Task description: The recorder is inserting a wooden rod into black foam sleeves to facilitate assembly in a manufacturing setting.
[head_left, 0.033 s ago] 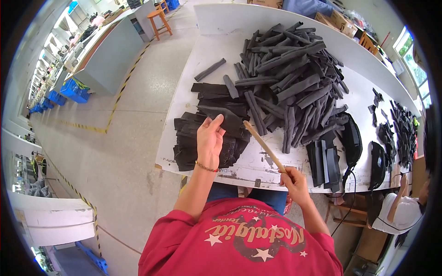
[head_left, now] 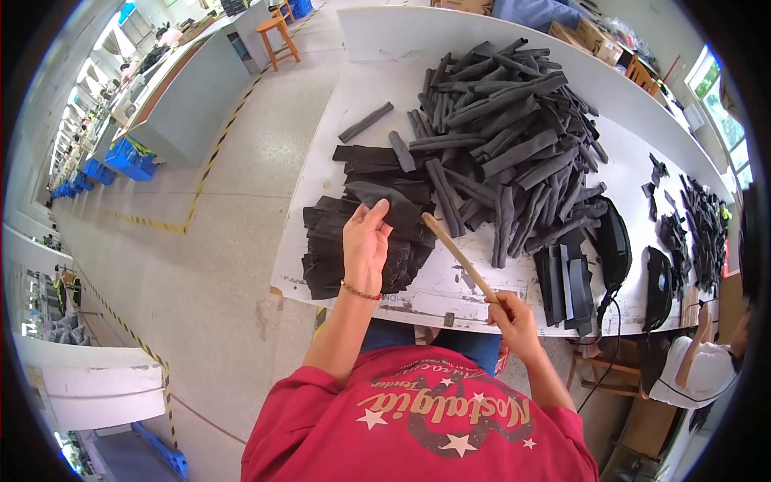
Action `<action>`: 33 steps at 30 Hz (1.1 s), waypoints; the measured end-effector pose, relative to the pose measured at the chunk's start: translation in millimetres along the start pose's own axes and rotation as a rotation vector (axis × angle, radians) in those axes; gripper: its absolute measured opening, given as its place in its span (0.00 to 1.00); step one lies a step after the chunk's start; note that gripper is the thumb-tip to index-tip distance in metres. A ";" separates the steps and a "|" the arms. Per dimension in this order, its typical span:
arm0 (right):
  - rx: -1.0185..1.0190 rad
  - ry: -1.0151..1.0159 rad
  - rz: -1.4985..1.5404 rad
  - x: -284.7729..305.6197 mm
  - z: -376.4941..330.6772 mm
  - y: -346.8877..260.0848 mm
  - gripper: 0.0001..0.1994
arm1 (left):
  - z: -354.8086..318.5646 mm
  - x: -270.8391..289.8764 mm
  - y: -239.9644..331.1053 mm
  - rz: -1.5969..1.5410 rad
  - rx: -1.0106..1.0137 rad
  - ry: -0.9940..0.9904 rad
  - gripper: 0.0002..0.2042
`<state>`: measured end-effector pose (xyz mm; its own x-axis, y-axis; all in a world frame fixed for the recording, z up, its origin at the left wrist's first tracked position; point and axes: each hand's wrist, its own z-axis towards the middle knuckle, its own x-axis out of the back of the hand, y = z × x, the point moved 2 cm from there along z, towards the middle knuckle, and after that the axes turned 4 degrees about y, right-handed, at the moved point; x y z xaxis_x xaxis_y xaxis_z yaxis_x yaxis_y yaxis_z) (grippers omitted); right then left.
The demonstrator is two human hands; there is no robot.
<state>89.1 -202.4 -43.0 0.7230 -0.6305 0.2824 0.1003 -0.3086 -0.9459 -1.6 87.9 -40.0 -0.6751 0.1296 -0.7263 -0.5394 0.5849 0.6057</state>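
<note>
Red shirt fills the near edge; both forearms rise from it to the white bench [head_left: 361, 88]. Right hand [head_left: 510, 315], closed in a fist round the lower end of a wooden stick [head_left: 459, 255], holds it slanting up and left over the bench edge, tip near the left hand. Left hand [head_left: 365, 241], fingers curled, thumb and fingertips pinched on a dark fabric piece [head_left: 385, 202] lifted off the top of the flat stack [head_left: 361, 233] at the near left of the bench. Stack looks loosely layered, edges uneven, and it sits close to the bench's front edge; a pull on the top piece could likely drag the ones under it off onto the floor [head_left: 201, 241]. The stick tip could also snag the fabric if it swings across. Just right of the stick, a short row of folded strips [head_left: 562, 285] and two black rounded cases [head_left: 614, 237] with a cable hanging off the front edge. Beyond the stack, a big heap of dark rolled tubes [head_left: 506, 120] takes the bench's middle and crowds any reach forward; one stray tube [head_left: 365, 122] lies apart to its left. Far right, smaller scraps [head_left: 699, 225], and another person's arm in a white sleeve [head_left: 707, 369] at the lower right. Far left, a grey counter [head_left: 193, 96] and a wooden stool [head_left: 277, 36].
</note>
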 end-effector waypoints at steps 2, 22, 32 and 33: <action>0.018 0.002 0.008 -0.7 -2.4 3.9 0.08 | 4.6 3.7 -1.2 0.014 -0.021 0.008 0.08; 0.088 0.066 -0.094 -28.1 12.6 -11.3 0.12 | -24.4 -3.3 -29.7 0.236 -0.173 -0.155 0.20; 0.159 -0.063 -0.030 -76.4 36.6 -8.4 0.16 | -52.3 3.5 -35.5 0.105 0.193 -0.231 0.15; 0.193 -0.018 -0.042 -83.5 36.2 -7.9 0.17 | -48.9 5.7 -39.4 0.072 0.164 -0.227 0.15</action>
<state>52.6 -121.5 -64.9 0.7272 -0.6070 0.3206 0.2583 -0.1907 -0.9471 -8.7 26.5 -52.1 -0.5690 0.3405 -0.7485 -0.3933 0.6867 0.6114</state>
